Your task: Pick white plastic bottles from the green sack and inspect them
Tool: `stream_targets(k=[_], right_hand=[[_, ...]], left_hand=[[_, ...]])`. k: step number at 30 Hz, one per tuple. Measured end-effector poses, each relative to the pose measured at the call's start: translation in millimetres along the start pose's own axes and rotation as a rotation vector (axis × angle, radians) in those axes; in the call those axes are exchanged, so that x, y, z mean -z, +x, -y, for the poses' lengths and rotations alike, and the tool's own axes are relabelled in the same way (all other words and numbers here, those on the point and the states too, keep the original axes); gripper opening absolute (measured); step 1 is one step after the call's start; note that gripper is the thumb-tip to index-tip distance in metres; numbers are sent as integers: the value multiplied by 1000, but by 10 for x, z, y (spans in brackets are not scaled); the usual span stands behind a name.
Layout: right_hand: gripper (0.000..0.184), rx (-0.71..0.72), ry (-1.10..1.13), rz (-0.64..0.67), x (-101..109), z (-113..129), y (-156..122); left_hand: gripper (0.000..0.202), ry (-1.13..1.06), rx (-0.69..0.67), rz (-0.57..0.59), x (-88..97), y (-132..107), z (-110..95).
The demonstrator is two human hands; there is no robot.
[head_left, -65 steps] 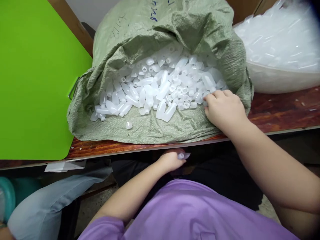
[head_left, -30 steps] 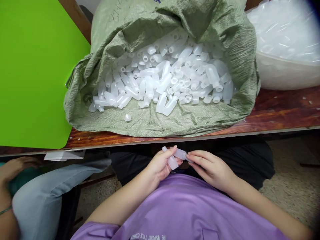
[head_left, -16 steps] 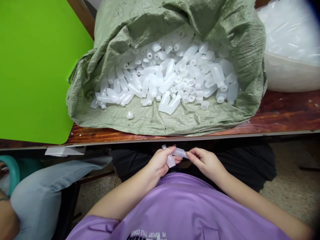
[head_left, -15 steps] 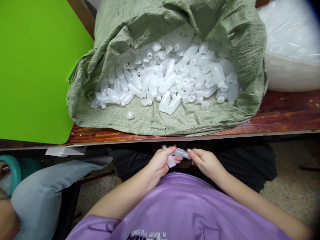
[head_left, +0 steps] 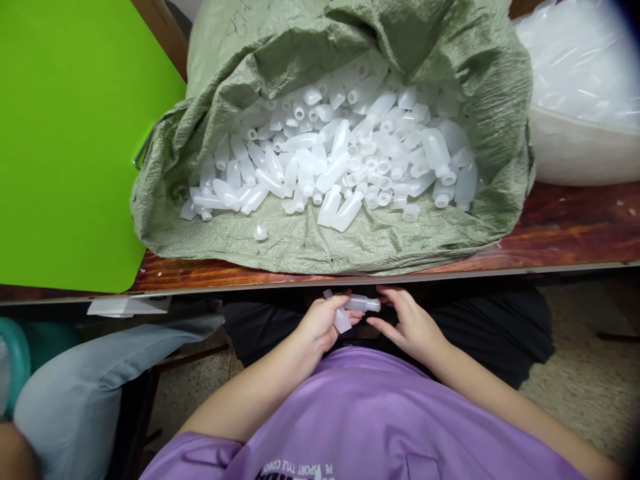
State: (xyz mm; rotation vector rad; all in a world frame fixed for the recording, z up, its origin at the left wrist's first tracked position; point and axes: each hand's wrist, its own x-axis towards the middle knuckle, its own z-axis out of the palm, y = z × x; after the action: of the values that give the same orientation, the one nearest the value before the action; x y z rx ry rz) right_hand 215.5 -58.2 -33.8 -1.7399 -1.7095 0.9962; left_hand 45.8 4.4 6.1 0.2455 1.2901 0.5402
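Observation:
Over my lap, below the table edge, my left hand (head_left: 325,321) is closed around small translucent plastic tubes. One tube (head_left: 361,304) points right out of the fingers, its narrower neck end free. A second flat-ended tube (head_left: 341,321) lies crosswise under my thumb. My right hand (head_left: 407,321) is just right of the neck end, with thumb and fingers spread apart and nothing between them. Ahead on the table, an open green woven sack (head_left: 300,250) holds a heap of similar tubes (head_left: 320,157).
A bright green board (head_left: 75,147) stands at the left. A rounded translucent bag or bowl (head_left: 585,147) of white plastic pieces sits at the right of the wooden table (head_left: 575,227). Another person's jeans-clad leg (head_left: 80,393) and a teal bucket (head_left: 20,360) are at lower left.
My right hand has let go of the tube's neck end and its fingers have spread. My left hand keeps its grip. The other person's leg has shifted slightly left.

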Motion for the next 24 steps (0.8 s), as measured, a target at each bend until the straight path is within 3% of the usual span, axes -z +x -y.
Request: stream_targets(k=[7,10,14,17,20,24], right_hand=[[39,-35,-10,48,-73,-49,21],[32,-2,-2,138,-115,-36,-18],[35,-17,-41,183,-177,-29,-109],[48,44,-103,176,-194,-39,-162],[30,136,-119,243,-201,-35,-171],[30,97,-55,274,-254,4,-146]], left_hand=[[12,7,37,-21,55,38,32],[13,19,88,-21,84,44,42],[12,43,157,-42,172,42,87],[12,71,220,-61,250,42,157],[11,101,284,-70,292,47,228],[8,120,281,-73,283,45,272]])
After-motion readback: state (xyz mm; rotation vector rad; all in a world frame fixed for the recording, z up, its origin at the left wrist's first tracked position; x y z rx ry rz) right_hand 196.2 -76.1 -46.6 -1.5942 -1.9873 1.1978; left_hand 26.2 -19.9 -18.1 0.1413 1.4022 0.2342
